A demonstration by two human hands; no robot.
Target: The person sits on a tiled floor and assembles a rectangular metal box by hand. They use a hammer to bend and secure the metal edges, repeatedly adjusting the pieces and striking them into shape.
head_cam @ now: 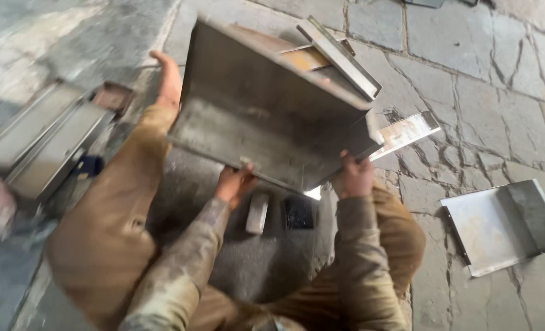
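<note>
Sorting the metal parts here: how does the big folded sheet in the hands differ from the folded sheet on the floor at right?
The big folded sheet is held up, tilted, by left hand and right hand; the floor sheet lies flat, untouched. The held one looks larger and duller; the floor one shines brighter. Both are grey bent metal.

2 bare hands [236,184] [353,176] grip 1 large grey folded sheet-metal tray [266,122]. 1 smaller bent sheet-metal piece [499,227] lies on the stone floor, with 2 long grey metal channels [39,144] and 2 small blocks [257,213] [298,213].
</note>
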